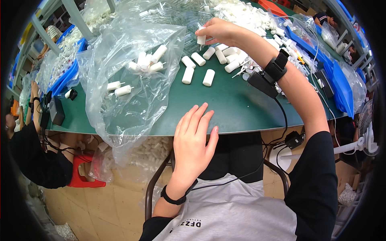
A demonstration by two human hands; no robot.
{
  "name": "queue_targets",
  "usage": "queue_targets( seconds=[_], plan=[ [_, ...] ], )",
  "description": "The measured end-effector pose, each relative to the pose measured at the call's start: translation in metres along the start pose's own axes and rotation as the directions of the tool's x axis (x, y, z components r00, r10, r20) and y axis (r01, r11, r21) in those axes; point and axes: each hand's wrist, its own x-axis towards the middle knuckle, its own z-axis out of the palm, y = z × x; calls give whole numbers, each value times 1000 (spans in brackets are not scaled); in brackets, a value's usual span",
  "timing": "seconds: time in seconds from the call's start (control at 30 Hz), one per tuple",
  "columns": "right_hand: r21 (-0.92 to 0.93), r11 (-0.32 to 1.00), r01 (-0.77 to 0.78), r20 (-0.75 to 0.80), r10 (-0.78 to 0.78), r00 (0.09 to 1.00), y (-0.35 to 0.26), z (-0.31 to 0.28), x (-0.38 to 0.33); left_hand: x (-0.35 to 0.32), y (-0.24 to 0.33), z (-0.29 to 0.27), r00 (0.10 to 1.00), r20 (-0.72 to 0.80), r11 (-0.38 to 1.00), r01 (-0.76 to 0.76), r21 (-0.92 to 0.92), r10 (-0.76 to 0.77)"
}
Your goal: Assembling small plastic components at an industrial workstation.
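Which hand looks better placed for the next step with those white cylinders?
Probably the right hand: it holds a white cylinder near the pile. The left hand looks empty, near the edge of the table.

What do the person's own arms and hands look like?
The gloveless left hand has a narrow black wristband; the gloveless right hand has a wider black wrist strap, dark box and thin black cable. Both sleeves are short and black.
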Motion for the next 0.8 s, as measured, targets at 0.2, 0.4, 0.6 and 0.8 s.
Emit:
queue_targets(
  seconds=[0.2, 0.4, 0.6, 0.8],
  plan=[
    [-48, 996, 80, -56, -82, 995, -5, -10, -31, -1, 1, 0, 1000, 6, 1000, 3, 3, -3],
    [-39, 954, 297, -22, -298, 954, -19, -7, -150, 2, 7, -10, 979, 1, 925, 191, -329, -202],
    [424, 879, 216, 109, -286, 952, 3, 24, -256, 4, 26, -6, 948, 155, 510, 281, -813, -277],
    [563, 787, 254, 81, -358, 930, 44, 45, -290, -2, 48, 9, 938, 304, 150, 329, -932, -165]
  ],
)
